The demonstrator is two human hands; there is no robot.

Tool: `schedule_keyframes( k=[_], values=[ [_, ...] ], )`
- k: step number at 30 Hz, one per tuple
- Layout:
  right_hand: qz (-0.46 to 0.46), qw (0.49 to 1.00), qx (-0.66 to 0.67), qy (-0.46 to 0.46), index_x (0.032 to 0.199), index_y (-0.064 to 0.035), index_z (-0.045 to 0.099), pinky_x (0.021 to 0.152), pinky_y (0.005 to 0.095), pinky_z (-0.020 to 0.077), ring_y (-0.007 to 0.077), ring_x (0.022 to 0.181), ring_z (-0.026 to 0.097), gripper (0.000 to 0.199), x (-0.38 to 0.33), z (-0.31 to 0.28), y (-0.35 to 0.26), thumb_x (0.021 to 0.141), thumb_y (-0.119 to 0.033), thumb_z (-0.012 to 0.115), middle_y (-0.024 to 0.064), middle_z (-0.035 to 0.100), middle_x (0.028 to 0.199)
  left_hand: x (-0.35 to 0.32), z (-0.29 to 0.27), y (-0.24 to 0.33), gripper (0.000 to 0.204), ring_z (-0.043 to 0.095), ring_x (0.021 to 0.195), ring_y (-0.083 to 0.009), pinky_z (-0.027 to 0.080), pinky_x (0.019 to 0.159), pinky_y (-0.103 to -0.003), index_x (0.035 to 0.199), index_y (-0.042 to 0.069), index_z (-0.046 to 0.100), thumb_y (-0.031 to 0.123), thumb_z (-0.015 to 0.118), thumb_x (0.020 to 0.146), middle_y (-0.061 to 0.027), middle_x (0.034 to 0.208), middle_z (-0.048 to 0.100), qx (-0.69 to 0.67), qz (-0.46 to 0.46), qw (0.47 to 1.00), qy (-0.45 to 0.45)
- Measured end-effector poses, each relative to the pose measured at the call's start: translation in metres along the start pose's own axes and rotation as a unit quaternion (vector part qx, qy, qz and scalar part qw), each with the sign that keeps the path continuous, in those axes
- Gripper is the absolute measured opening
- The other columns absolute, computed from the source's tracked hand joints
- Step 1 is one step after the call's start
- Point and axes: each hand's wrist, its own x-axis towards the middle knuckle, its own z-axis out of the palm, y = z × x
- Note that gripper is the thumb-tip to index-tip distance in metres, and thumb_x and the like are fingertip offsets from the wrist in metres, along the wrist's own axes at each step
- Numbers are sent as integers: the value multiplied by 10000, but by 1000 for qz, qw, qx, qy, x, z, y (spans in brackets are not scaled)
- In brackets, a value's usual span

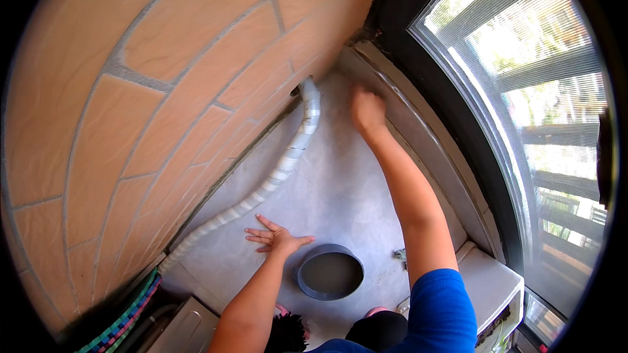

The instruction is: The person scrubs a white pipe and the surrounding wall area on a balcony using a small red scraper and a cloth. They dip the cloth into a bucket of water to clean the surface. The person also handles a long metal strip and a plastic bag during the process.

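My left hand (280, 238) is open, its fingers spread low over the grey floor (353, 196). Just beside its thumb stands a round dark grey basin (330, 273) holding murky liquid. My right arm stretches far forward, and my right hand (368, 110) is closed at the floor's far end, against the raised ledge (418, 131). Its fingertips are slightly blurred, and whatever they hold, if anything, is hidden.
A pipe wrapped in pale tape (288, 163) runs from a hole in the orange brick wall (190, 137) along the floor. On the right are a dark-framed screened window (523, 91) and a white box-like unit (490, 294). A small greyish scrap (400, 254) lies near my right arm.
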Motion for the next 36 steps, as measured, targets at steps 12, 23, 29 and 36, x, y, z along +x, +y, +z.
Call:
schedule_keyframes(
  k=[12, 23, 29, 36],
  values=[
    [-9, 996, -21, 91, 928, -2, 488, 529, 330, 528, 242, 627, 655, 225, 7, 32, -13, 748, -113, 565, 90, 643, 689, 2, 1, -1, 1597, -297, 1217, -502, 21, 970, -668, 1251, 82, -392, 498, 870, 365, -386, 1254, -356, 1, -2, 1000, 10],
    [6, 994, -2, 110, 934, 9, 477, 517, 344, 531, 248, 618, 652, 186, 13, 38, -22, 784, -91, 523, 130, 631, 707, 0, 1, -1, 1589, -292, 1221, -500, 17, 971, -667, 1253, 86, -389, 478, 874, 373, -382, 1261, -352, -3, 16, 1000, 5],
    [26, 998, 14, 55, 947, 27, 464, 533, 346, 528, 250, 652, 653, 207, 10, 33, -28, 785, -87, 525, 135, 627, 706, 3, 0, -3, 1595, -298, 1218, -499, 5, 970, -666, 1251, 75, -389, 496, 870, 366, -380, 1260, -356, 9, -4, 1000, -3],
    [38, 995, 62, 65, 951, 28, 452, 540, 348, 527, 267, 626, 648, 221, 6, 30, -24, 775, -78, 535, 155, 629, 710, 5, 4, -3, 1601, -310, 1214, -495, 15, 974, -662, 1254, 75, -385, 510, 867, 357, -379, 1258, -358, 4, 2, 1000, 1]
  ],
)
